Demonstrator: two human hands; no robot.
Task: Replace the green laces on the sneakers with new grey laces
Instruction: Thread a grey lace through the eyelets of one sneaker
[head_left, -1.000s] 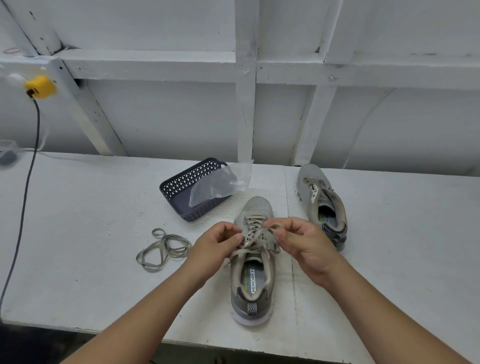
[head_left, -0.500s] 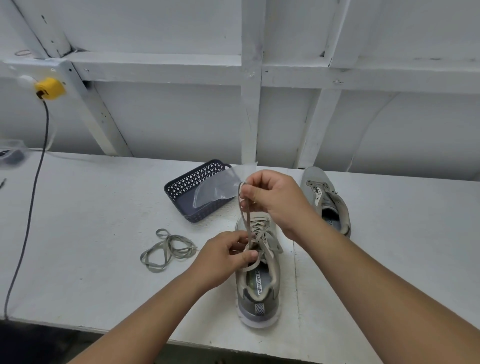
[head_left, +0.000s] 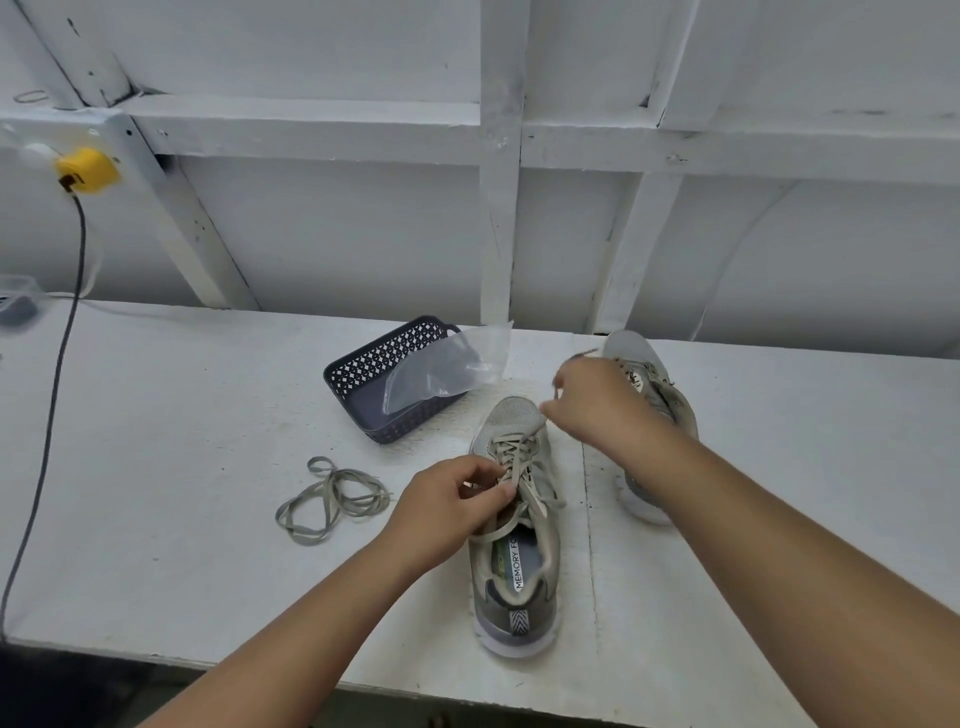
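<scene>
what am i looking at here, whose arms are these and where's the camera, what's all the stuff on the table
There is no machine here: these are a person's two bare arms, filmed by one wide camera worn on the head, looking forward and down. On the white table a near sneaker stands in front of the person, with a second sneaker behind it to the right. The left hand pinches the lace at the near sneaker's eyelets. The right hand is blurred, raised beyond the toe, pulling a lace end taut. A loose lace lies coiled to the left. Behind sits a dark basket holding a clear plastic bag.
</scene>
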